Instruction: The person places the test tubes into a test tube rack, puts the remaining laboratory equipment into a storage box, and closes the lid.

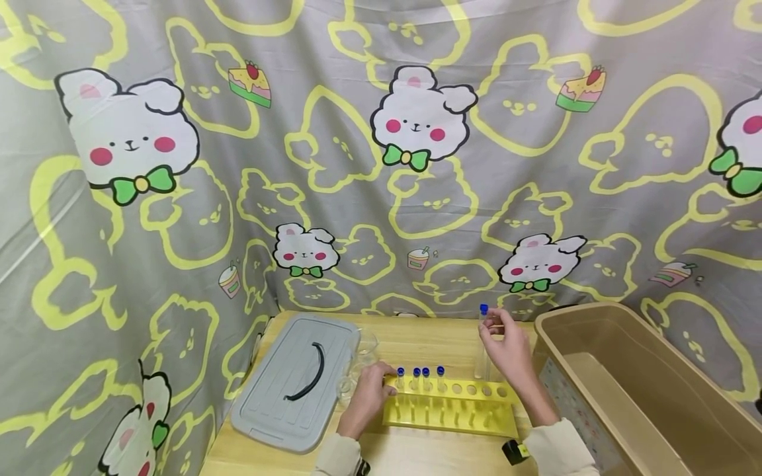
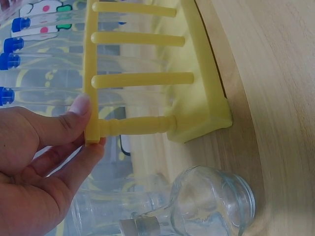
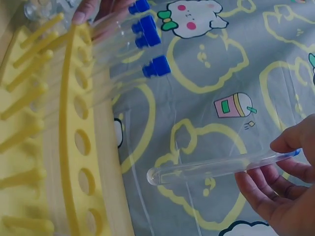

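My left hand [image 1: 369, 393] pinches the left end of a yellow test tube rack [image 1: 449, 426], thumb on one face of its top plate and fingers on the other [image 2: 44, 162]. Several clear test tubes with blue caps [image 2: 11, 61] stand in the holes at that end. Behind the rack's right half, my right hand [image 1: 506, 347] holds another clear test tube [image 3: 197, 169] near its blue cap, between thumb and fingers. This tube's rounded bottom points toward the rack in the right wrist view, apart from the row of open holes [image 3: 82, 142].
Clear glassware, including a round flask [image 2: 211, 201], stands left of the rack. A grey lid [image 1: 297, 383] with a black handle lies further left. To the right is a large brown bin [image 1: 571, 337]. A patterned curtain [image 1: 357, 198] hangs behind the wooden table [image 1: 393, 330].
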Demonstrator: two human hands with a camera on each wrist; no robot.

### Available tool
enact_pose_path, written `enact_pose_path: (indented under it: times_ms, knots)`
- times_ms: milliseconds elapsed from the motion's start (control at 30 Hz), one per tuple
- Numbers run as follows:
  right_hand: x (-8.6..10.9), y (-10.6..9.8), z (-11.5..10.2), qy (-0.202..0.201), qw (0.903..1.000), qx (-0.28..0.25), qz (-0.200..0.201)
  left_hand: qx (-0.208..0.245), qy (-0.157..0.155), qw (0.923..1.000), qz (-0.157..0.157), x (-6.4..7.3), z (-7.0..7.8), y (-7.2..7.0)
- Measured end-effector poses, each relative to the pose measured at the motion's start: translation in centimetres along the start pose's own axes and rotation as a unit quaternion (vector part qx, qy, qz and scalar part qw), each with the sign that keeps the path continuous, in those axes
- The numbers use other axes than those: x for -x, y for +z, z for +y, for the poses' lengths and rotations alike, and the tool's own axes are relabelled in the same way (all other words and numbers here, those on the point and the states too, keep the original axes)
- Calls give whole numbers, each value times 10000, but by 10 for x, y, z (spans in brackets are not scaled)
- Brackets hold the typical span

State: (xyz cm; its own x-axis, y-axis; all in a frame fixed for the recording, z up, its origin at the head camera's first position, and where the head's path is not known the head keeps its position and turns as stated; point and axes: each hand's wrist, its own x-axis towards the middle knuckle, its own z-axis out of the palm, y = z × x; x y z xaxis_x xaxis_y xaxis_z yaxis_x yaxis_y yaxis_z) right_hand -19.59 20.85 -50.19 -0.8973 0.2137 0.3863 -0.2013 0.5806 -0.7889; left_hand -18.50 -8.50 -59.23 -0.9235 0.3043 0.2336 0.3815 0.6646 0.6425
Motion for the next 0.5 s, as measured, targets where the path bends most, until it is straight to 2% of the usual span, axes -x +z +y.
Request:
enact_pose_path:
  times_ms: [267,500]
  knots:
    - [17,6,3,19,9993,-375,-28,-58,-53,10000,7,1,1,-1]
    - [26,6,4,-218,9984,-527,-60,-104,-5,9999,25,-1,1,-1]
